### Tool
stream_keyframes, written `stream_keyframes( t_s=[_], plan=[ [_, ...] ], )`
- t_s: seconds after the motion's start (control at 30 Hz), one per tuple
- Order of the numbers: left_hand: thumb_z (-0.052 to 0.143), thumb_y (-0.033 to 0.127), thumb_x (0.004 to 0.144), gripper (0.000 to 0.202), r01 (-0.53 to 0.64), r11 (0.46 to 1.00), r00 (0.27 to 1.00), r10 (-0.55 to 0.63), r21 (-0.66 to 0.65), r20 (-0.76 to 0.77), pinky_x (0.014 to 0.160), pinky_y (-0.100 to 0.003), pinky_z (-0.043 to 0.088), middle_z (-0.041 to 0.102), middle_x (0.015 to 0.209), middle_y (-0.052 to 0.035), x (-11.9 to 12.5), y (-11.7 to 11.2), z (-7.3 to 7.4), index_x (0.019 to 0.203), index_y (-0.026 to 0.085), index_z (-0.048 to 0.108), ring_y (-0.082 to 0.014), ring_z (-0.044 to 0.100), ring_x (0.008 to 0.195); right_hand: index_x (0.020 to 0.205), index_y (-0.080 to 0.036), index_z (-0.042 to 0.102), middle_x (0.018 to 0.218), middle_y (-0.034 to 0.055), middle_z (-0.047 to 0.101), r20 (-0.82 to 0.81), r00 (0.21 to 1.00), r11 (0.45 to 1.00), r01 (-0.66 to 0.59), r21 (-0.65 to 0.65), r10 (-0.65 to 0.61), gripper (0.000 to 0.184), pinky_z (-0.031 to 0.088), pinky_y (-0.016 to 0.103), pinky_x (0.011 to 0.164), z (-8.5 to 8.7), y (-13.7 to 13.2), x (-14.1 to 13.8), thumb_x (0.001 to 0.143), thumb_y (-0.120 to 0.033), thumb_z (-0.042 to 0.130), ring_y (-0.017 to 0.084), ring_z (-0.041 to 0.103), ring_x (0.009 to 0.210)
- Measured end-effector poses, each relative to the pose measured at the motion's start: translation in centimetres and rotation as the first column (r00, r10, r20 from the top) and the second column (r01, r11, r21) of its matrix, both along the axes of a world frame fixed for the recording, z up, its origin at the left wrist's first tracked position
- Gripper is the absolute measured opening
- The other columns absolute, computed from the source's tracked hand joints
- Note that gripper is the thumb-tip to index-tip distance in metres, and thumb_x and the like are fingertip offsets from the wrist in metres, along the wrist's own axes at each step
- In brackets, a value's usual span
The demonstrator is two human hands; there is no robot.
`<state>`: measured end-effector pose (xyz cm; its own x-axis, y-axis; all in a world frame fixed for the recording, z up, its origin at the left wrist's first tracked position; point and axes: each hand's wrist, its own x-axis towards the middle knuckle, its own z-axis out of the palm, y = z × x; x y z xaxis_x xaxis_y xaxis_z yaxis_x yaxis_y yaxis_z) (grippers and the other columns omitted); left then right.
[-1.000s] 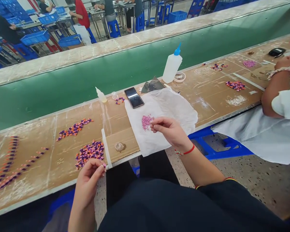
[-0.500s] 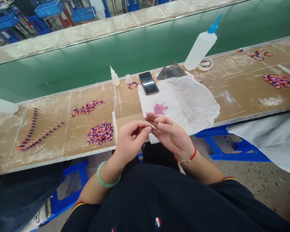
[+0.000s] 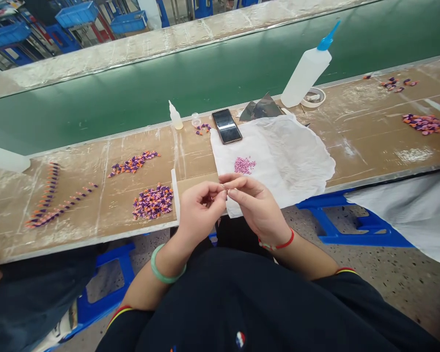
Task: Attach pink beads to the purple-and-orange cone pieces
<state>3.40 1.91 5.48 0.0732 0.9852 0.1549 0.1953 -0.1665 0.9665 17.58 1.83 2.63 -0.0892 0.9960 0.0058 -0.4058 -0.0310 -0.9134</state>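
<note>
The left hand (image 3: 201,208) and right hand (image 3: 258,208) meet at the fingertips, each with thumb and forefinger pinched together; whatever lies between them is too small to make out. Just beyond them, a heap of tiny pink beads (image 3: 245,165) lies on a white cloth (image 3: 304,151). A large bottle (image 3: 302,78) with a blue nozzle leans behind the cloth, and a small dropper bottle (image 3: 176,118) holds yellowish liquid at its bottom. Left of the hands, a pile of purple-and-orange pieces (image 3: 153,202) sits on the brown surface (image 3: 198,159). A phone (image 3: 227,126) overlaps the cloth's edge. Across the room stand blue bins (image 3: 77,14).
</note>
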Motion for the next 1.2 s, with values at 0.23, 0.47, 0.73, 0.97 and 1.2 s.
stream_keyframes(
  t_s=[0.23,0.47,0.73,0.97,1.2],
  plan=[
    [0.066,0.028,0.077,0.016,0.105,0.982,0.993,-0.094,-0.155,0.072,0.047,-0.02,0.042,0.058,0.056,0.0012,-1.0,0.1,0.7,0.066,0.016,0.062,-0.0093,0.052,0.049,0.076,-0.02,0.061,0.071,-0.0006,0.063,0.535,0.845,0.952,-0.177,0.249,0.017,0.008,0.047,0.029,0.065,2.4,0.8,2.0,0.084,-0.019,0.06,0.014,0.059,0.067],
    [0.066,0.026,0.075,0.015,0.15,0.972,0.987,-0.157,-0.183,-0.025,0.046,-0.018,0.038,0.058,0.056,0.0012,-1.6,0.1,0.9,0.064,0.015,0.063,-0.0085,0.048,0.051,0.069,-0.02,0.056,0.062,-0.0029,0.059,0.674,0.739,0.907,-0.286,0.31,0.002,0.012,0.042,0.025,0.058,2.8,1.0,1.8,0.079,-0.015,0.056,0.011,0.052,0.059],
    [0.072,0.033,0.08,0.018,0.139,0.962,0.984,-0.108,-0.235,0.139,0.048,-0.019,0.042,0.062,0.06,0.0004,-3.3,0.1,-0.1,0.075,0.016,0.065,-0.0098,0.054,0.052,0.076,-0.022,0.05,0.066,-0.0021,0.06,0.623,0.769,0.908,-0.353,0.227,0.143,0.013,0.045,0.024,0.058,2.5,1.4,0.9,0.088,-0.018,0.051,0.012,0.056,0.06],
    [0.08,0.037,0.076,0.024,0.07,0.967,0.979,-0.02,-0.244,0.202,0.046,-0.02,0.046,0.064,0.062,-0.0001,-6.8,-0.4,-2.0,0.075,0.016,0.067,-0.0094,0.054,0.049,0.08,-0.022,0.046,0.069,-0.0016,0.056,0.75,0.643,0.825,-0.501,0.259,0.155,0.017,0.041,0.025,0.059,1.9,3.1,0.2,0.097,-0.022,0.044,0.012,0.052,0.061],
    [0.082,0.035,0.072,0.024,0.025,0.918,0.976,0.063,-0.396,0.206,0.046,-0.02,0.047,0.063,0.061,0.0,-8.8,-1.8,-5.3,0.074,0.016,0.067,-0.0106,0.055,0.051,0.079,-0.021,0.045,0.065,0.0002,0.053,0.994,0.108,0.607,-0.79,0.086,0.0,0.013,0.027,0.027,0.057,-0.5,7.7,-2.0,0.091,-0.017,0.043,0.014,0.041,0.056]
  ],
)
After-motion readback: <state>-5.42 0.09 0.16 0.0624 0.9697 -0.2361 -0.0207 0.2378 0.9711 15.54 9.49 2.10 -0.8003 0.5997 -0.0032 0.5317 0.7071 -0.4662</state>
